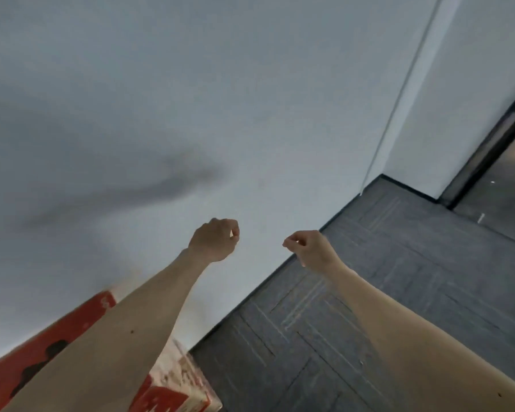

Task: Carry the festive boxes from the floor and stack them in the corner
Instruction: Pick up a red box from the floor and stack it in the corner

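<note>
Cardboard seems to be what the red festive box (63,328) is made of, so it is likely stiff and not too heavy, but that is only a guess. It sits low on the left, right against the white wall (191,114), with a cream and red side facing the grey floor (369,292). The left arm hides a big part of it. No other box can be seen, and it is not clear if this one rests on another.

The left hand (214,240) and the right hand (306,246) are held out in front of the wall, near each other and well apart from the box. Each grip is curled in and has nothing in it.

The printed sides look smooth and may slip. The best hold is likely one flat hand on each side, low down, or fingers under the bottom edges. The corners could dent if they bump the wall.
</note>
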